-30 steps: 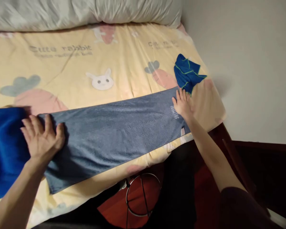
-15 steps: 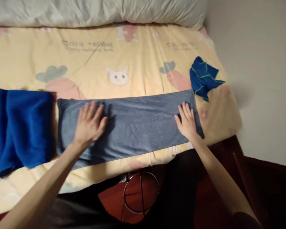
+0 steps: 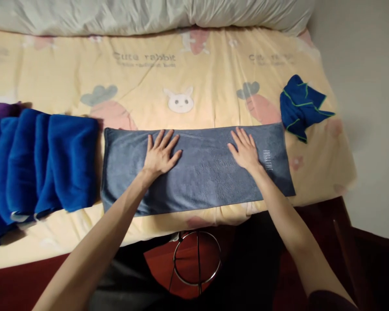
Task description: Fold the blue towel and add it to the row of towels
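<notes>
A grey-blue towel [image 3: 201, 172] lies folded into a long strip near the bed's front edge, with light lettering by its right end. My left hand [image 3: 160, 153] rests palm down on its left half, fingers spread. On the right part of the same towel, my right hand [image 3: 244, 149] lies flat with the fingers stretched out, just left of the lettering. Neither hand grips anything. Left of the towel, several folded blue towels [image 3: 73, 162] overlap in a row. A crumpled dark blue cloth [image 3: 301, 106] with green edging sits past the towel's far right corner.
The yellow bedsheet [image 3: 210, 95] has carrot and rabbit prints. A pale pillow or bolster [image 3: 116, 17] runs along the back. Something purple [image 3: 4, 110] shows at the far left. Below the bed's edge is a round metal stool frame [image 3: 197, 259]; a wall [image 3: 369, 108] stands at right.
My left hand has slid right along the grey-blue towel, and my right hand has moved left, uncovering the lettering. The view has shifted left, showing more of the blue towels.
</notes>
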The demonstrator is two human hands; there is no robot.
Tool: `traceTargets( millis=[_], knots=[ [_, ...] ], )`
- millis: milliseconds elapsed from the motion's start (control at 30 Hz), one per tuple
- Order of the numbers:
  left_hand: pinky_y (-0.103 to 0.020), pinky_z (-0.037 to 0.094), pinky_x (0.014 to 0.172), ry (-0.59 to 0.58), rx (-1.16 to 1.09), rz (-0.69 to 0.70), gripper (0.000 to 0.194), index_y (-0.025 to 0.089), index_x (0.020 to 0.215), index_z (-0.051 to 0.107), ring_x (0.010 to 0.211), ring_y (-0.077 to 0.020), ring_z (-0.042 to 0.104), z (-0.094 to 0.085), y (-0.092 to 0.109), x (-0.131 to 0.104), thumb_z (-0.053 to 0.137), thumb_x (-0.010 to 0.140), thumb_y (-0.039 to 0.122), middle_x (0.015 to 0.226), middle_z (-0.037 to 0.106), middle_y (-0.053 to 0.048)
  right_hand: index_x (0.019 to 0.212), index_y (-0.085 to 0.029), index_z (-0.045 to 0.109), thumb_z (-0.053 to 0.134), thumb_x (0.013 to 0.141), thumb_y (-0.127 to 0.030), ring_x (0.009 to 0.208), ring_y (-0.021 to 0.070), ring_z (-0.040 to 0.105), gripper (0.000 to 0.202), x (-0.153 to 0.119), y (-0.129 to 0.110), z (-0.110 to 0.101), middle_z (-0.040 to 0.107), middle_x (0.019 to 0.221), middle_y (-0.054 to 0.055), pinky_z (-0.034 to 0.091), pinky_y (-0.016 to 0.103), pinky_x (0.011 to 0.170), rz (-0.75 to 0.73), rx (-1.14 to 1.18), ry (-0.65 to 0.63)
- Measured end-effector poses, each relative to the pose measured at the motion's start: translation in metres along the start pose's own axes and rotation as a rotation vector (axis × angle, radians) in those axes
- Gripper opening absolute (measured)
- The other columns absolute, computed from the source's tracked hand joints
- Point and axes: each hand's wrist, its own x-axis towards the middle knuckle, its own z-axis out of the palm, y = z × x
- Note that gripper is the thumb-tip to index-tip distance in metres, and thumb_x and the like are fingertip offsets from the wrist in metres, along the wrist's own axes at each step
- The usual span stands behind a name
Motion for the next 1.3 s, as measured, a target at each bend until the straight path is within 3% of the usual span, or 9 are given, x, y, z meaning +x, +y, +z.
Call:
traceTargets(
  millis=[133, 233, 333, 433, 567, 767, 933, 1100, 1300],
  knots=[
    [-0.06, 0.008, 0.132, 0.067, 0.01, -0.166, 0.067, 0.02, 0.161, 0.04, 0.162, -0.0293, 0.02, -0.025, -0.052, -0.017, 0.035, 0.106, 0.056, 0.173, 0.029, -0.01, 0.166, -0.021, 0.031, 0.032, 0.108, -0.048, 0.162, 0.0318, 0.021, 0.064, 0.004, 0.06, -0.015, 0.023, 0.175, 0.009, 0.018, 0.064, 0.129, 0.23, -0.057, 0.068],
    [-0.058, 0.01, 0.132, 0.065, 0.016, -0.248, 0.07, 0.012, 0.162, 0.037, 0.163, -0.031, 0.015, -0.04, -0.07, -0.03, 0.035, 0.106, 0.055, 0.174, 0.023, -0.013, 0.166, -0.017, 0.031, 0.03, 0.108, -0.045, 0.161, 0.0343, 0.022, 0.064, 0.007, 0.069, -0.026, 0.024, 0.174, 0.014, 0.021, 0.066, 0.128, 0.306, -0.077, 0.07],
    [-0.06, 0.009, 0.132, 0.034, 0.029, -0.23, 0.069, 0.017, 0.164, 0.035, 0.164, -0.0331, 0.008, -0.046, -0.058, -0.065, 0.034, 0.106, 0.054, 0.176, 0.016, -0.01, 0.167, -0.021, 0.027, 0.032, 0.107, -0.043, 0.162, 0.0349, 0.019, 0.064, -0.017, 0.048, -0.034, 0.021, 0.175, 0.011, 0.022, 0.068, 0.127, 0.196, -0.084, 0.07],
    [-0.061, 0.013, 0.133, -0.013, 0.036, -0.16, 0.065, 0.035, 0.167, 0.024, 0.163, -0.0304, 0.009, -0.042, -0.039, -0.127, 0.036, 0.105, 0.048, 0.177, 0.011, 0.0, 0.168, -0.03, 0.026, 0.038, 0.105, -0.041, 0.162, 0.0344, 0.02, 0.065, -0.076, 0.034, -0.033, 0.02, 0.176, 0.003, 0.022, 0.069, 0.128, 0.073, -0.071, -0.012],
    [-0.063, 0.022, 0.131, 0.043, 0.024, -0.197, 0.076, 0.039, 0.168, 0.014, 0.161, -0.0352, 0.017, -0.039, -0.04, -0.202, 0.046, 0.099, 0.038, 0.177, 0.009, 0.001, 0.169, -0.032, 0.023, 0.032, 0.103, -0.04, 0.162, 0.0311, 0.022, 0.067, -0.165, 0.066, -0.031, 0.021, 0.175, 0.001, 0.025, 0.066, 0.129, 0.253, -0.083, -0.026],
    [-0.065, 0.025, 0.129, 0.058, 0.043, -0.187, 0.081, 0.041, 0.168, 0.008, 0.161, -0.0354, 0.016, -0.051, -0.044, -0.216, 0.049, 0.098, 0.035, 0.177, 0.009, 0.0, 0.168, -0.035, 0.024, 0.029, 0.101, -0.046, 0.161, 0.0317, 0.02, 0.068, -0.205, 0.096, -0.04, 0.021, 0.174, -0.001, 0.024, 0.068, 0.129, 0.429, -0.039, 0.058],
    [-0.061, 0.022, 0.13, 0.022, 0.069, -0.079, 0.068, 0.03, 0.166, 0.028, 0.161, -0.0329, 0.023, -0.061, -0.037, -0.156, 0.044, 0.102, 0.04, 0.174, 0.025, -0.007, 0.168, -0.031, 0.028, 0.032, 0.102, -0.046, 0.162, 0.0329, 0.017, 0.068, -0.196, 0.039, -0.041, 0.012, 0.175, -0.001, 0.022, 0.065, 0.131, 0.361, 0.013, 0.16],
    [-0.058, 0.02, 0.132, -0.043, 0.047, -0.047, 0.063, 0.016, 0.158, 0.044, 0.162, -0.0328, 0.02, -0.056, -0.084, -0.075, 0.037, 0.103, 0.047, 0.172, 0.029, -0.013, 0.165, -0.031, 0.036, 0.043, 0.103, -0.037, 0.16, 0.0355, 0.023, 0.062, -0.193, -0.038, -0.024, 0.019, 0.174, 0.003, 0.026, 0.07, 0.127, 0.149, 0.069, 0.135],
    [-0.054, 0.03, 0.129, 0.119, 0.013, -0.198, 0.057, 0.019, 0.156, 0.044, 0.154, -0.0302, 0.038, -0.066, -0.148, -0.034, 0.033, 0.106, 0.043, 0.165, 0.043, -0.014, 0.157, -0.021, 0.048, 0.049, 0.102, -0.015, 0.157, 0.029, 0.034, 0.055, -0.204, -0.209, 0.025, 0.044, 0.165, 0.011, 0.037, 0.056, 0.126, -0.277, 0.414, 0.111]
  ],
)
